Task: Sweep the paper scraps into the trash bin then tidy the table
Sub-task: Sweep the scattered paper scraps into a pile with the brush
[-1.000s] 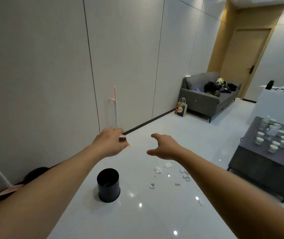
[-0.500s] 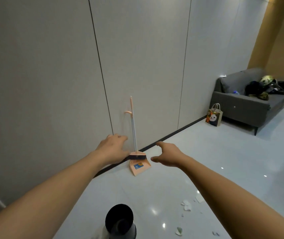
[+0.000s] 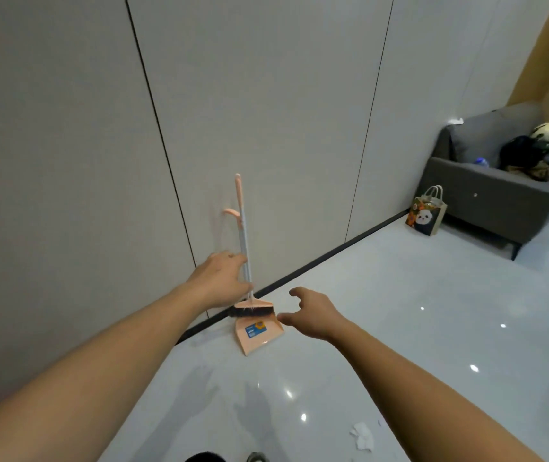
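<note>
you've closed in on the wall: left hand [image 3: 224,278] now reaches the broom [image 3: 244,248], grip unclear, right hand [image 3: 313,315] open near the dustpan [image 3: 258,331]; paper scraps [image 3: 361,436] still on the floor's near edge

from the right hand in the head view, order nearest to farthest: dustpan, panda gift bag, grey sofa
Starting at the right hand:
1. Dustpan, on the floor just to its left, by the wall.
2. Panda gift bag, farther along the wall, up and to the right.
3. Grey sofa, behind the bag at the far right.
</note>
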### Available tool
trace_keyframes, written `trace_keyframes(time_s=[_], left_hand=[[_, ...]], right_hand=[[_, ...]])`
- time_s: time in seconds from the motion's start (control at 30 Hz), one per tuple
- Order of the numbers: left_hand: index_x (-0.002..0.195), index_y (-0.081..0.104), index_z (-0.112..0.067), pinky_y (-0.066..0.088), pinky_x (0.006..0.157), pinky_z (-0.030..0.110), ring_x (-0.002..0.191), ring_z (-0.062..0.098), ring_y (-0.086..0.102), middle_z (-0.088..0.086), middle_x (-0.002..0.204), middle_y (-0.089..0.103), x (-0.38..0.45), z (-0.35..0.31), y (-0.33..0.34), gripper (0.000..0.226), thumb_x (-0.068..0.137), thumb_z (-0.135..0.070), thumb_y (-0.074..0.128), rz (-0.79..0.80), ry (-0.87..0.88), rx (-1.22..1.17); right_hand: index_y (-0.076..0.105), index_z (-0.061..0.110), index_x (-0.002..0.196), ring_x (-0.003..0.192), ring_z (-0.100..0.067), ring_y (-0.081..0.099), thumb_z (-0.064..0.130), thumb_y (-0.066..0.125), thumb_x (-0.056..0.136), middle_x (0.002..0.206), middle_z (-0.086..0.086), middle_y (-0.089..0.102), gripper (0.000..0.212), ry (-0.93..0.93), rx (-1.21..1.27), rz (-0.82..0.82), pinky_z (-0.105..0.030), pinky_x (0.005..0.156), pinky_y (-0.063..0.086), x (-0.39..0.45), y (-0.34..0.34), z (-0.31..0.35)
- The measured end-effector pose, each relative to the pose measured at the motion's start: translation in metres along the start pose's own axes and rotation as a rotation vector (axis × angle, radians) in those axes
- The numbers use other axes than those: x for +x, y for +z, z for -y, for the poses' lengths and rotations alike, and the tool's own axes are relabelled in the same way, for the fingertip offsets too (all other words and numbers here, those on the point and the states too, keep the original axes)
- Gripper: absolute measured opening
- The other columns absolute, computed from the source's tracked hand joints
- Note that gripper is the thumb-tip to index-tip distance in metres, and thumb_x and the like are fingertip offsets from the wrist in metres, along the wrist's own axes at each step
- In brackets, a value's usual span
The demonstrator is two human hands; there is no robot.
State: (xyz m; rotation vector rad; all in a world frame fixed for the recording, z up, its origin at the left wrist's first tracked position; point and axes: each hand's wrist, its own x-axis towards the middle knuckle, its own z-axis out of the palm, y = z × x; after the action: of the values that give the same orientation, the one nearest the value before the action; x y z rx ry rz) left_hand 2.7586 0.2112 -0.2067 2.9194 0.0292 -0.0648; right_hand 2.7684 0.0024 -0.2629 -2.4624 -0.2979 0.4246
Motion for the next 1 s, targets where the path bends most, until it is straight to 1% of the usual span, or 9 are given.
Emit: trace_keyframes(time_s=[0.1, 0.3, 0.47, 0.57, 0.63, 0.7, 0.8, 0.93, 1.0], left_hand=[[0.143, 0.042, -0.024, 0.042, 0.103, 0.041, 0.130, 0.025, 0.042, 0.004, 0.142, 0.046, 0.068, 0.018, 0.012, 0.068, 0.083, -0.048, 0.061, 0.042, -0.016, -0.053], [0.138, 0.048, -0.022, 0.041, 0.104, 0.038, 0.127, 0.025, 0.046, 0.007, 0.138, 0.051, 0.176, 0.068, 0.035, 0.063, 0.083, -0.047, 0.064, 0.132, -0.101, -0.165], [0.136, 0.050, -0.022, 0.039, 0.105, 0.039, 0.127, 0.025, 0.045, 0.005, 0.137, 0.051, 0.236, 0.111, 0.048, 0.062, 0.082, -0.048, 0.064, 0.184, -0.177, -0.197], [0.138, 0.048, -0.022, 0.039, 0.105, 0.036, 0.129, 0.025, 0.043, 0.005, 0.140, 0.048, 0.276, 0.138, 0.052, 0.062, 0.083, -0.047, 0.061, 0.170, -0.217, -0.201], [0.140, 0.046, -0.022, 0.038, 0.106, 0.035, 0.130, 0.025, 0.042, 0.005, 0.143, 0.046, 0.303, 0.154, 0.056, 0.064, 0.083, -0.047, 0.061, 0.145, -0.253, -0.216], [0.140, 0.047, -0.022, 0.038, 0.106, 0.034, 0.130, 0.025, 0.043, 0.005, 0.142, 0.047, 0.333, 0.167, 0.065, 0.063, 0.083, -0.046, 0.061, 0.139, -0.290, -0.228], [0.137, 0.049, -0.021, 0.039, 0.104, 0.034, 0.127, 0.027, 0.045, 0.008, 0.137, 0.050, 0.379, 0.183, 0.082, 0.060, 0.083, -0.045, 0.061, 0.165, -0.341, -0.231], [0.135, 0.051, -0.018, 0.037, 0.105, 0.032, 0.126, 0.029, 0.045, 0.011, 0.136, 0.051, 0.446, 0.200, 0.091, 0.056, 0.085, -0.043, 0.061, 0.202, -0.413, -0.254], [0.135, 0.051, -0.016, 0.036, 0.105, 0.031, 0.127, 0.028, 0.044, 0.011, 0.137, 0.050, 0.480, 0.203, 0.095, 0.056, 0.086, -0.040, 0.061, 0.220, -0.421, -0.242]], right_hand=[[0.041, 0.016, 0.149, 0.130, -0.023, 0.051, 0.042, 0.074, 0.086, 0.148, -0.006, 0.050, 0.075, 0.074, 0.020, 0.053, -0.034, 0.101, 0.048, 0.065, -0.004, -0.002], [0.045, 0.018, 0.146, 0.127, -0.025, 0.054, 0.045, 0.071, 0.086, 0.141, -0.009, 0.055, 0.071, 0.146, 0.064, 0.083, -0.033, 0.100, 0.048, 0.186, -0.006, 0.011], [0.057, 0.015, 0.130, 0.105, -0.019, 0.060, 0.041, 0.070, 0.086, 0.125, -0.007, 0.064, 0.053, 0.183, 0.043, 0.194, -0.035, 0.092, 0.052, 0.268, 0.007, 0.021], [0.052, 0.015, 0.139, 0.115, -0.021, 0.058, 0.044, 0.071, 0.086, 0.132, -0.006, 0.059, 0.063, 0.211, 0.085, 0.245, -0.033, 0.094, 0.051, 0.320, 0.012, 0.025], [0.052, 0.015, 0.137, 0.106, -0.023, 0.062, 0.044, 0.073, 0.084, 0.119, -0.003, 0.060, 0.063, 0.240, 0.192, 0.275, -0.035, 0.087, 0.055, 0.358, 0.016, 0.027], [0.058, 0.010, 0.127, 0.089, -0.022, 0.065, 0.033, 0.072, 0.089, 0.105, -0.005, 0.062, 0.047, 0.311, 0.356, 0.277, -0.039, 0.080, 0.057, 0.402, 0.021, 0.030], [0.063, 0.000, 0.119, 0.086, -0.032, 0.066, 0.021, 0.068, 0.094, 0.109, -0.023, 0.064, 0.034, 0.477, 0.625, 0.312, -0.043, 0.084, 0.057, 0.467, 0.024, 0.031], [0.057, 0.001, 0.124, 0.087, -0.031, 0.063, 0.021, 0.062, 0.098, 0.116, -0.024, 0.059, 0.033, 0.623, 0.813, 0.416, -0.042, 0.079, 0.058, 0.547, 0.026, 0.025], [0.056, 0.001, 0.120, 0.085, -0.031, 0.063, 0.023, 0.060, 0.099, 0.111, -0.022, 0.061, 0.031, 0.688, 0.879, 0.428, -0.046, 0.084, 0.059, 0.585, 0.030, 0.019]])
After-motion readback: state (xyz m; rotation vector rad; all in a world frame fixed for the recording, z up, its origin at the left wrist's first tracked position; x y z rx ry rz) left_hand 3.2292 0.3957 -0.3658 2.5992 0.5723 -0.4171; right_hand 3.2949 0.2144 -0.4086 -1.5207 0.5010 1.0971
